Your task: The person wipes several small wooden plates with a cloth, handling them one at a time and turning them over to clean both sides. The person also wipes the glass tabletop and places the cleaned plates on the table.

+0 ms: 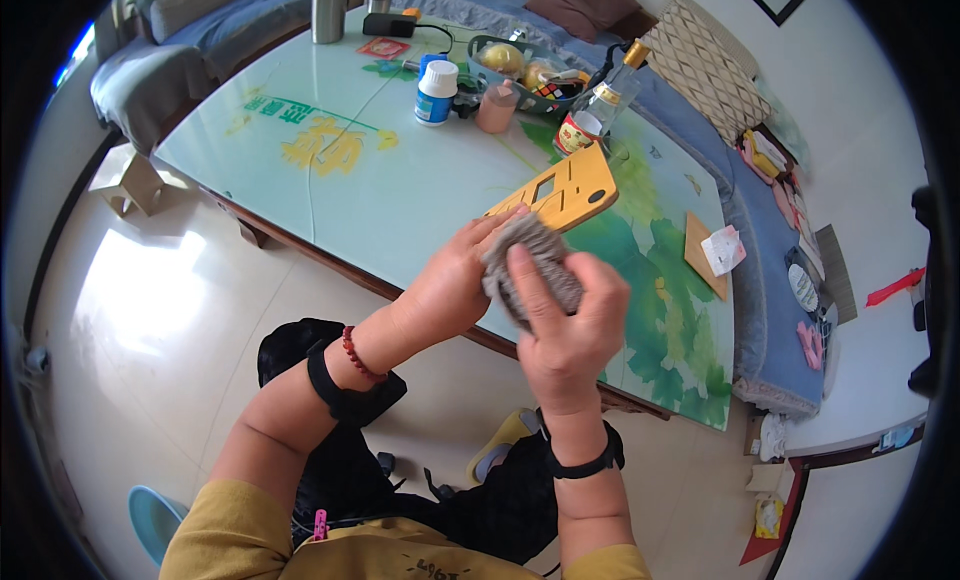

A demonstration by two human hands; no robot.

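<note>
My left hand (457, 272) holds a flat yellow panel (574, 186) by its near end, tilted above the glass-topped table (375, 220). The panel has slots, a rectangular cutout and a dark round spot near one corner. A grey-brown cloth (551, 265) is bunched in my right hand (577, 317), close against the left hand's fingers and the panel's near end. The cloth hides that end, so whether it touches the panel cannot be told. Just beyond the panel stands a glass bottle (592, 114) with a gold cap and a red label.
On the table stand a white-and-blue plastic bottle (436, 96), a pink bottle (496, 108), a basket (480, 62) of fruit and a puzzle cube, and a steel flask (328, 9). A brown board (701, 261) lies at the right. A blue-covered sofa (765, 310) borders the table.
</note>
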